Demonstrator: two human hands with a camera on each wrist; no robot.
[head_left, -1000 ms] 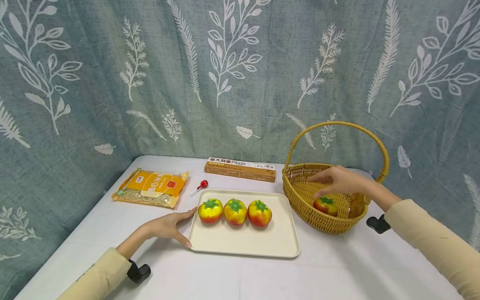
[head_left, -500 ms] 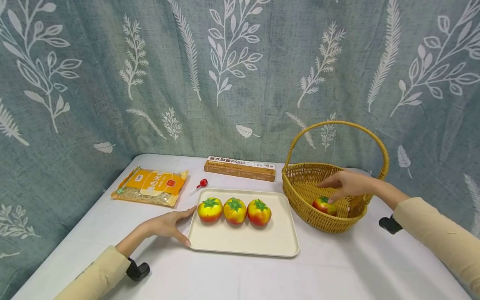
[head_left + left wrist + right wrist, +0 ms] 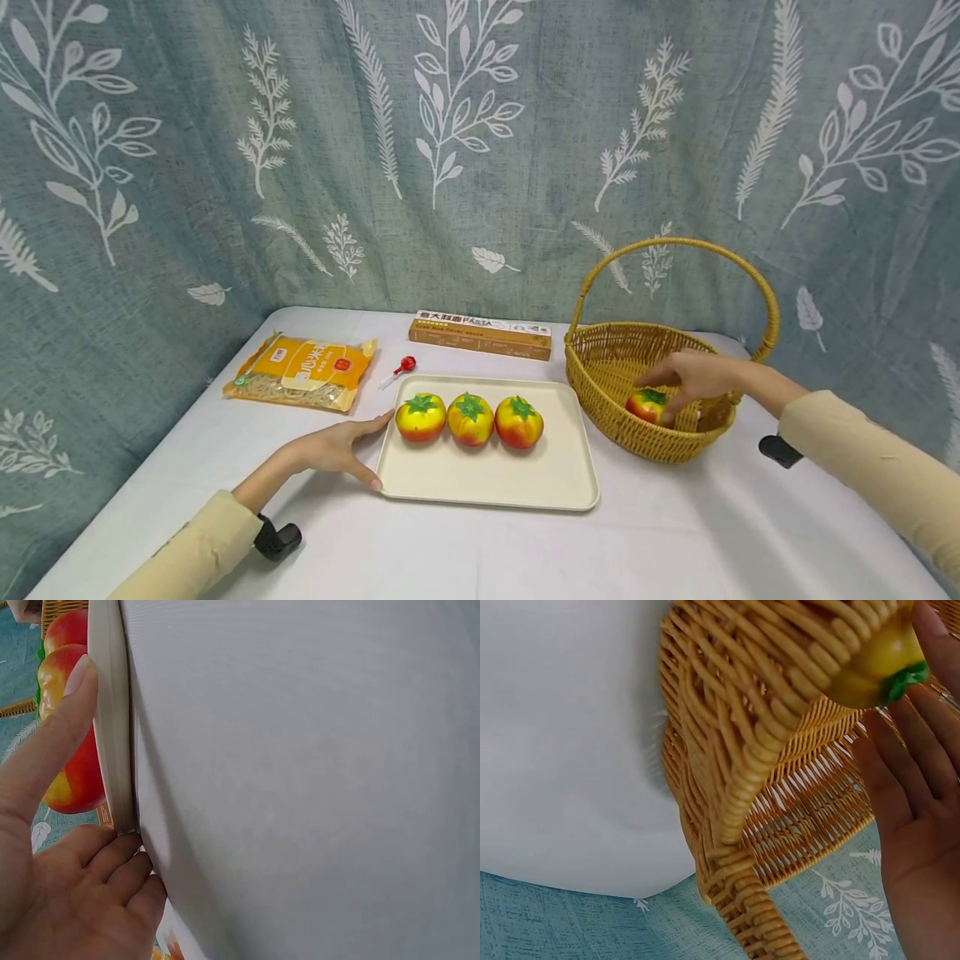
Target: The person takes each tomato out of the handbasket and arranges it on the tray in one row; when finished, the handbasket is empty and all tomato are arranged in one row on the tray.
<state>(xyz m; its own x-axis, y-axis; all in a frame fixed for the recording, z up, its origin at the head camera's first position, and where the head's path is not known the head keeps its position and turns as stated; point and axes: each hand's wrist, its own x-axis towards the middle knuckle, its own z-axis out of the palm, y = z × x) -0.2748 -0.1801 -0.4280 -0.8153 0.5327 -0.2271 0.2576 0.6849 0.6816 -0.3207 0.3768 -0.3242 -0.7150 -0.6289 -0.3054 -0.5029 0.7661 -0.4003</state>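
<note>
At the left edge of a cream tray [image 3: 487, 487], my left hand [image 3: 330, 454] rests with thumb and forefinger spread along the rim. In the left wrist view the thumb lies by the tray's rim [image 3: 112, 712]. Three yellow-red tomatoes [image 3: 470, 421] with green leafy tops stand in a row on the tray. My right hand [image 3: 693, 382] reaches down into a wicker basket [image 3: 611, 417]. Its thumb and fingers hold another tomato [image 3: 647, 403] on the basket floor. The right wrist view shows this tomato [image 3: 870, 675] partly behind the basket wall.
An orange noodle packet [image 3: 303, 372] lies at the back left, beside a red lollipop [image 3: 406, 365]. Behind the tray is a long pasta box [image 3: 480, 335]. The basket's tall handle [image 3: 675, 242] arches above the right hand. A patterned curtain [image 3: 375, 167] hangs behind the table.
My right hand has lowered in the basket, from above the tomato to around it. The left hand and the tray have stayed in place.
</note>
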